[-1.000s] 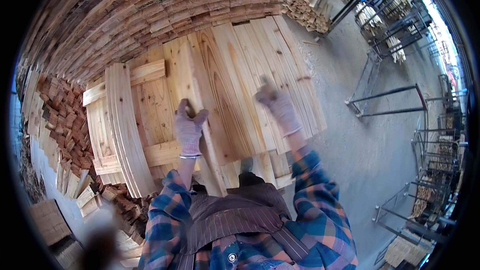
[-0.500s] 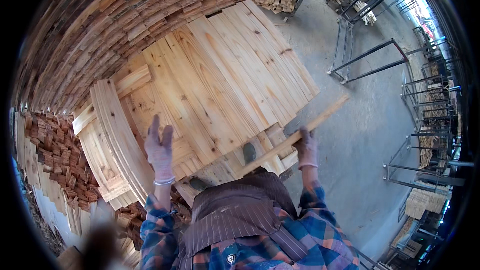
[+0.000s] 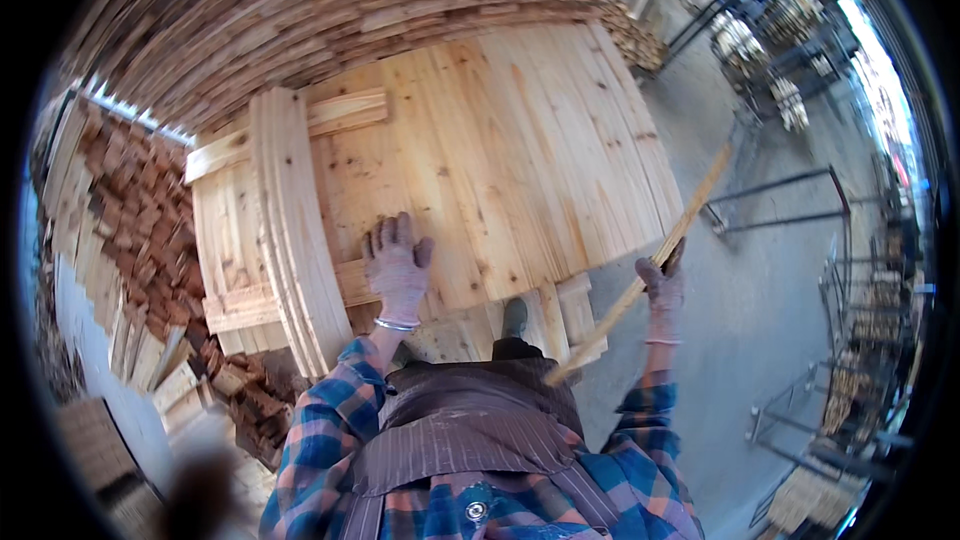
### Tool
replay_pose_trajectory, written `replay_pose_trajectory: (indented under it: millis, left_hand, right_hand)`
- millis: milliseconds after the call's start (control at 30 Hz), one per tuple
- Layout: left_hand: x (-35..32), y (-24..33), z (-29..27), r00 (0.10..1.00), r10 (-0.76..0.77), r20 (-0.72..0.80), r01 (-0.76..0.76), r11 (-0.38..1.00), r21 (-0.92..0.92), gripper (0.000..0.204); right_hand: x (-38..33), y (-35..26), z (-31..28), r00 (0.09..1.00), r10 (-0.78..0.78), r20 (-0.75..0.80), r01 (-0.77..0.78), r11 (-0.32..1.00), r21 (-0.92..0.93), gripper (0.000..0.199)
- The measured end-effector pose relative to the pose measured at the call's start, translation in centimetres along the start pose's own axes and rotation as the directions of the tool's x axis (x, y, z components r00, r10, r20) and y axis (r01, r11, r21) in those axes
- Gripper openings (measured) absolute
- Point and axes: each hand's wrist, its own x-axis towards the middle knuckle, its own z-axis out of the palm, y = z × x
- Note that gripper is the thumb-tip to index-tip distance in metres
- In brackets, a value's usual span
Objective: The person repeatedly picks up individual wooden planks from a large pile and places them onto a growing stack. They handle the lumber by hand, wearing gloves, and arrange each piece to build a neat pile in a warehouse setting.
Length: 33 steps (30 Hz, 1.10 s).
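Note:
My gloved left hand (image 3: 396, 265) reaches over the near edge of a layer of pale planks (image 3: 490, 155) laid side by side, its fingers spread and nothing in them. Whether its palm touches the wood I cannot tell. Off the right end of the planks, my gloved right hand (image 3: 662, 295) is closed round a long thin wooden strip (image 3: 690, 210), held slanting, its far end raised to the right and its near end by my apron. Left of my left hand, several boards (image 3: 290, 220) lie stacked crosswise on two cross battens (image 3: 345, 110).
A tall stack of rough boards (image 3: 380, 0) rises behind the planks. At the left lies a heap of reddish wood offcuts (image 3: 145, 220). Black metal frames (image 3: 785, 202) stand on the grey concrete floor (image 3: 720, 360) at right, and bundled wood (image 3: 850, 390) lines the far right.
My view has turned, so the planks appear rotated. My left hand has come over the planks' near edge. The strip in my right hand now slants more steeply.

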Motion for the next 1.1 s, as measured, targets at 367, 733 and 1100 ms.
replay_pose_trajectory:
  millis: [367,733,1100]
  left_hand:
    - [1.2,1.7,-1.8,0.987,-0.106,0.118,0.108,0.994,-0.011,0.054]
    - [0.4,1.7,-3.4,0.947,-0.23,0.222,0.241,0.97,-0.02,0.053]
    - [-0.5,0.5,-2.2,0.985,-0.154,0.078,0.171,0.933,-0.317,0.034]
  right_hand:
    - [21.2,-13.4,22.4,0.48,-0.246,0.842,0.846,-0.124,-0.519,0.073]
    - [27.5,-11.6,30.4,0.128,-0.251,0.96,0.96,-0.211,-0.183,0.071]
    - [0.8,-9.3,40.1,0.259,0.135,0.956,0.037,0.988,-0.15,0.08]
